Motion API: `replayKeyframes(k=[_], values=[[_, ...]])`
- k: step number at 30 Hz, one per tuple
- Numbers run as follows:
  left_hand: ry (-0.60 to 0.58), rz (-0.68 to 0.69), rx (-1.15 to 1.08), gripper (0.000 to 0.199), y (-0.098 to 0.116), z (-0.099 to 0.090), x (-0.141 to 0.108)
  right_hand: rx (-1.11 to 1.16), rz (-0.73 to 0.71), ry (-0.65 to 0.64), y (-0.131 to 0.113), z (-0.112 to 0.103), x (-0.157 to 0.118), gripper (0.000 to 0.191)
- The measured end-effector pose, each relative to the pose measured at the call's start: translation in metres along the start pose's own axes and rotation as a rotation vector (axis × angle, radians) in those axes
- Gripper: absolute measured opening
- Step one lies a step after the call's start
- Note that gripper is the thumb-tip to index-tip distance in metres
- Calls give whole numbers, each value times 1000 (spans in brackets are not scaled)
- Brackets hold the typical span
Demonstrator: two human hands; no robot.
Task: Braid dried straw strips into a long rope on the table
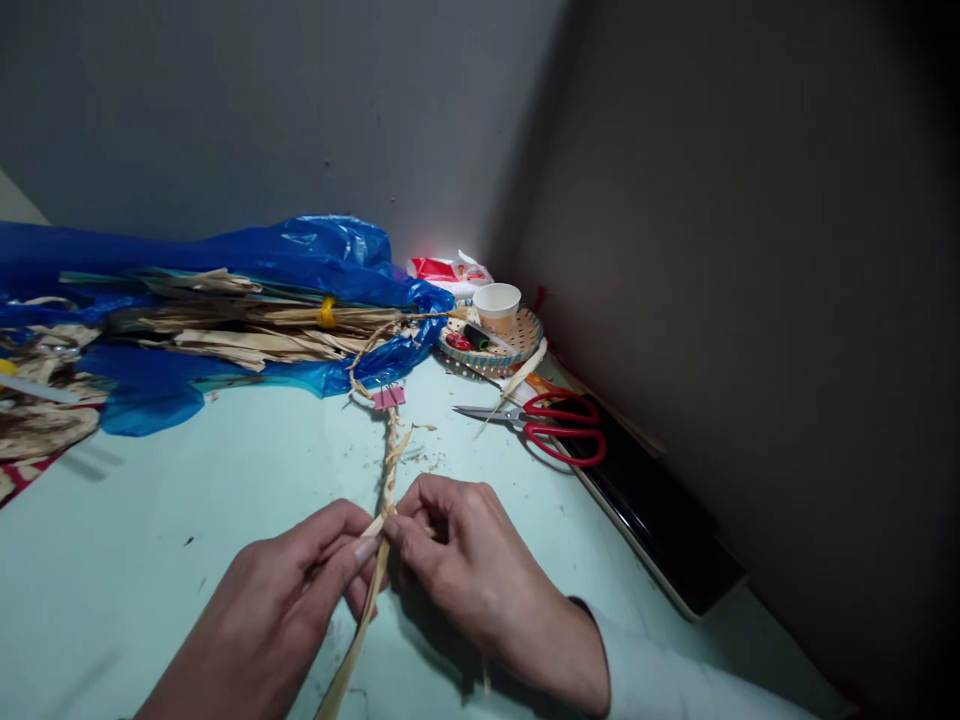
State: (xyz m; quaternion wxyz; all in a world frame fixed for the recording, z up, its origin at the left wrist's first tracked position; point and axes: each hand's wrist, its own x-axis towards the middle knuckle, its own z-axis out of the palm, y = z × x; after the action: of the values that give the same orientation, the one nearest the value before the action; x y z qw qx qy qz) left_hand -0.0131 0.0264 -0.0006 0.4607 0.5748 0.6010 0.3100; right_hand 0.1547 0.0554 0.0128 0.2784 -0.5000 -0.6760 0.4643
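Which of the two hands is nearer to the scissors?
The right hand, with a pale sleeve at its wrist; the left hand is farther from the scissors, to the other side of the braid.

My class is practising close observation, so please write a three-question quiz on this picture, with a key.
1. True or false: the person's bare left hand and bare right hand both pinch the pale braided plant-fibre strand.

2. Which of these is in the round, shallow woven basket?
a) a green glass bottle
b) a white round cup
c) a wooden hammer

3. Fill in the gap: in the picture, the metal scissors with red looped handles lie to the ____ of the small pink binder clip.

Key: 1 true; 2 b; 3 right.
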Motion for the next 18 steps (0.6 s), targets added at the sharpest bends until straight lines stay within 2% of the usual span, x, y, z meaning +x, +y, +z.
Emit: replayKeyframes(k=[3, 5, 7, 11, 14, 16, 18], values=[[131, 103, 316, 31, -1, 1, -6, -131, -87, 72, 0, -1, -3, 21], [261, 307, 430, 29, -1, 4, -10, -170, -124, 94, 0, -1, -4, 20], [330, 519, 544, 27, -2, 8, -13, -184, -144, 101, 1, -1, -3, 20], [333, 781, 788, 27, -7, 16, -13, -140, -145, 76, 1, -1, 0, 22], [352, 1047, 908, 15, -13, 19, -11, -6, -108, 19, 2, -2, 2, 22], [368, 1143, 994, 17, -18, 19, -11, 130, -77, -36, 4, -2, 3, 23], [385, 1178, 1077, 21, -20, 20, -10, 253, -41, -93, 7, -1, 4, 22]])
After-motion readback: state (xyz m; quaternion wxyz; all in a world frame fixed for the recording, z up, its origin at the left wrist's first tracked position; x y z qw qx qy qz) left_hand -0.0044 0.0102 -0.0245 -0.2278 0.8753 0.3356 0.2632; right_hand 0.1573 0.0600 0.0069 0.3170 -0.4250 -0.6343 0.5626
